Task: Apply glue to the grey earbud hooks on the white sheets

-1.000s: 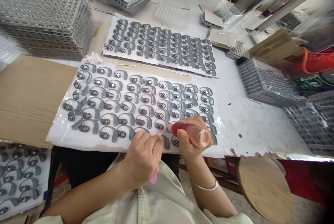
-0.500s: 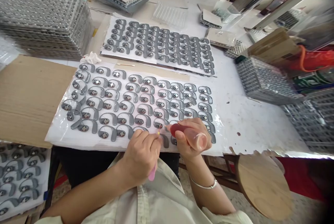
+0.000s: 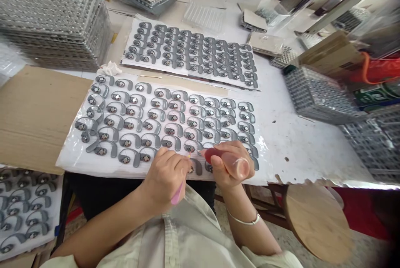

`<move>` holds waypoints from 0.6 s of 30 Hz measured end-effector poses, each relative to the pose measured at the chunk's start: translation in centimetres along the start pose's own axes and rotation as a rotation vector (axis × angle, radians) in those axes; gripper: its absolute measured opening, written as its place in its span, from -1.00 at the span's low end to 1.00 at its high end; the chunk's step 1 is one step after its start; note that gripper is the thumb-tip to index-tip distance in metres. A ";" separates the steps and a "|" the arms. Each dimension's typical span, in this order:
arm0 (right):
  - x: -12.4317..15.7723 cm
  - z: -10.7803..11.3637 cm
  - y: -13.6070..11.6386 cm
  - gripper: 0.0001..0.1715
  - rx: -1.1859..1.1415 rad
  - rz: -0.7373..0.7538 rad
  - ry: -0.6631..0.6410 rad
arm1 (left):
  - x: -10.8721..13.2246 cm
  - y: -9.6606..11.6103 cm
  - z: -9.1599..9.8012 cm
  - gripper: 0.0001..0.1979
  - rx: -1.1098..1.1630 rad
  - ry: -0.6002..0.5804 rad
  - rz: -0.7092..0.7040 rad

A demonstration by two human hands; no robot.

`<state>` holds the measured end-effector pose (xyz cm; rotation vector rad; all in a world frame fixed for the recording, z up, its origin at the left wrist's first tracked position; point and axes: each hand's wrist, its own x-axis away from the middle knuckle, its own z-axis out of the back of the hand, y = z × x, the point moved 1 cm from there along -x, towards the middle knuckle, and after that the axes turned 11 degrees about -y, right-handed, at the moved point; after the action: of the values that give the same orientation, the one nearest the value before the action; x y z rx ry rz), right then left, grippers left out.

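The curved ear hooks point(image 3: 134, 141) are matt grey plastic with shiny metal centres, lying on a glossy, crinkled plastic sheet point(image 3: 73, 162). The squeeze bulb point(image 3: 229, 164) looks smooth, glossy and translucent, the pink handle point(image 3: 177, 193) is smooth plastic, and the bangle point(image 3: 243, 219) is polished metal. The desk point(image 3: 300, 151) has a scuffed white matt surface, the cardboard point(image 3: 37, 114) is dull brown paper, the stool point(image 3: 317, 222) is smooth pale wood, and the shirt point(image 3: 200, 239) is soft matt cloth.

The white work table point(image 3: 300, 151) (speckled with dark marks) carries a plastic sheet of gray ear hooks point(image 3: 156, 126) at lower center, a cardboard sheet point(image 3: 37, 114) at left, and stacked clear trays point(image 3: 53, 22) at upper left.
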<state>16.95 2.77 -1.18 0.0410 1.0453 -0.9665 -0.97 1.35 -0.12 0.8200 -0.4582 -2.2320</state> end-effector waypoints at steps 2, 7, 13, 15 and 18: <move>0.0 0.0 0.0 -0.83 -0.013 -0.002 -0.009 | 0.0 -0.1 0.0 -0.82 0.015 -0.012 0.016; 0.0 0.0 0.2 -0.82 -0.037 0.007 -0.018 | 0.0 -0.4 0.2 -0.81 0.061 -0.025 0.036; 0.5 0.1 0.3 -0.80 -0.086 -0.050 0.038 | 0.0 -0.9 0.5 -0.82 0.104 -0.061 0.029; 0.7 0.1 0.3 -0.81 -0.124 -0.065 0.058 | -0.1 -1.0 0.5 -0.83 0.107 -0.075 0.030; 0.7 0.0 0.3 -0.81 -0.145 -0.061 0.045 | -0.1 -1.2 0.6 -0.84 0.121 -0.073 0.035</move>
<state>17.32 2.48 -1.84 -0.0896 1.1610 -0.9456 -1.90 2.27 -0.27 0.7876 -0.6433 -2.2244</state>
